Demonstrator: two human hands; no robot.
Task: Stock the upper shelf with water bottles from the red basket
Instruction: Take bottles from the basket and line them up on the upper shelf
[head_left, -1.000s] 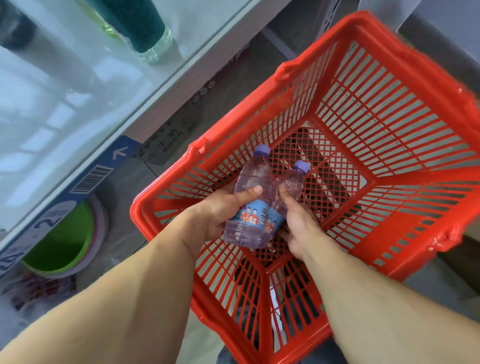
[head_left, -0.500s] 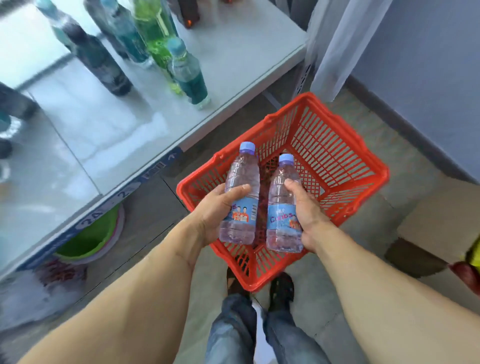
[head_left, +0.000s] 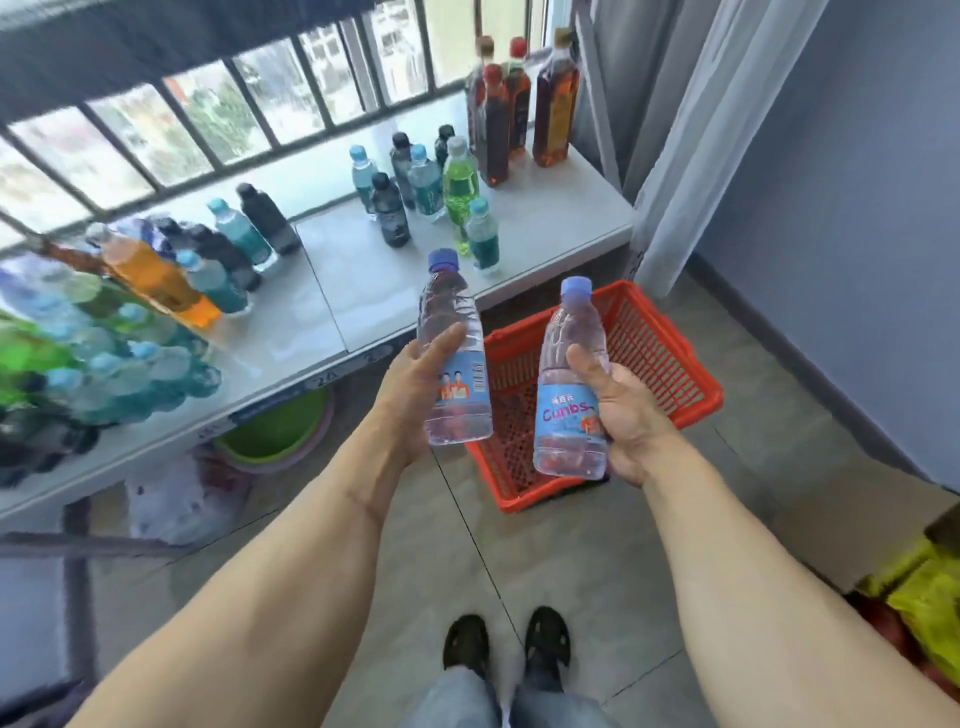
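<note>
Both water bottles (head_left: 456, 358) (head_left: 571, 384) have risen clear of the red basket (head_left: 670, 374). Left hand (head_left: 415, 384) and right hand (head_left: 623, 415) each grip one. Crowded shelf (head_left: 332, 296): careless placement could topple standing bottles.

Daylight enters through the barred window (head_left: 218, 119) well beyond both hands, and the panes are overexposed to near white. The white shelf top (head_left: 322, 291) ahead of the left hand (head_left: 410, 395) carries broad pale glare. Exposure on the forearms and the floor tiles (head_left: 571, 545) below the hands is even, with only soft, faint shadows. The two water bottles in the hands are fairly sharp; the label print on the bottle (head_left: 569, 384) in the right hand (head_left: 623, 415) is legible. Far left of the grip, the bottle cluster (head_left: 93, 338) is heavily smeared. Wide-angle distortion bends the window bars and curtain (head_left: 717, 130) toward the frame edges. The lower corners are soft.
</note>
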